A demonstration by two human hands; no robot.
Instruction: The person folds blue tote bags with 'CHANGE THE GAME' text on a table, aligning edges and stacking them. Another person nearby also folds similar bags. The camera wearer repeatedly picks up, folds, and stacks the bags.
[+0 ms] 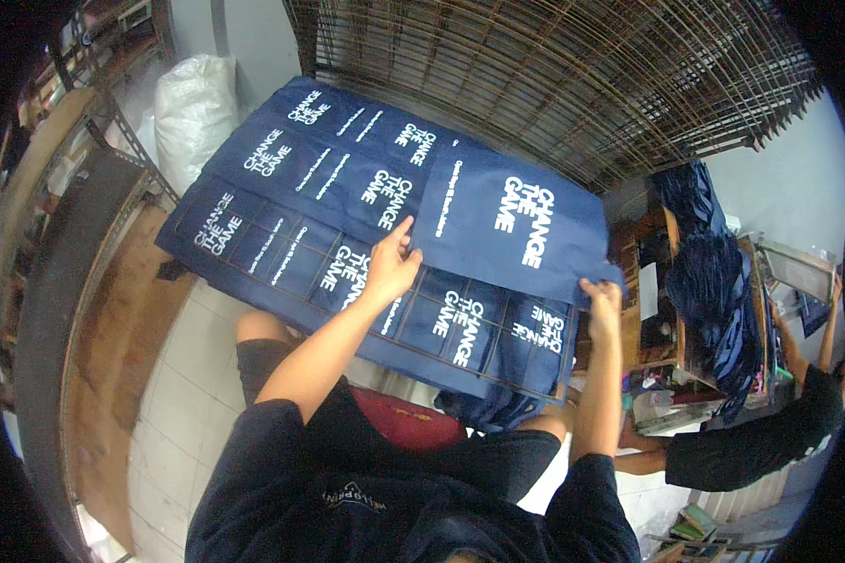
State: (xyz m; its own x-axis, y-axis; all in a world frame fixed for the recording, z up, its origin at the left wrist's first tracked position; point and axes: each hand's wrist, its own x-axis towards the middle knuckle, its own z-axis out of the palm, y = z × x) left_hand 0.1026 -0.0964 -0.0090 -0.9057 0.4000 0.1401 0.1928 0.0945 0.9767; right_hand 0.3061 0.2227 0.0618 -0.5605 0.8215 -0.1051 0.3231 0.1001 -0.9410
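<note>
A navy fabric panel [479, 211] with white printed lettering hangs between my two hands over a wire rack layer [413, 324]. My left hand [394, 263] pinches the panel's near left corner. At the near right corner, my right hand [603, 308] has its fingers closed on the cloth. Beneath and to the left lie several more printed navy panels [286, 202], some seen through the rack's thin wires. The held panel hides part of those under it.
Raised rusty wire rack layers [554, 75] lean at the back. A white sack [195, 113] stands at the far left beside metal shelving [122, 141]. To the right, a pile of navy cloth [714, 281] lies near another person in a black shirt [760, 441], whose hand is by a frame [798, 267].
</note>
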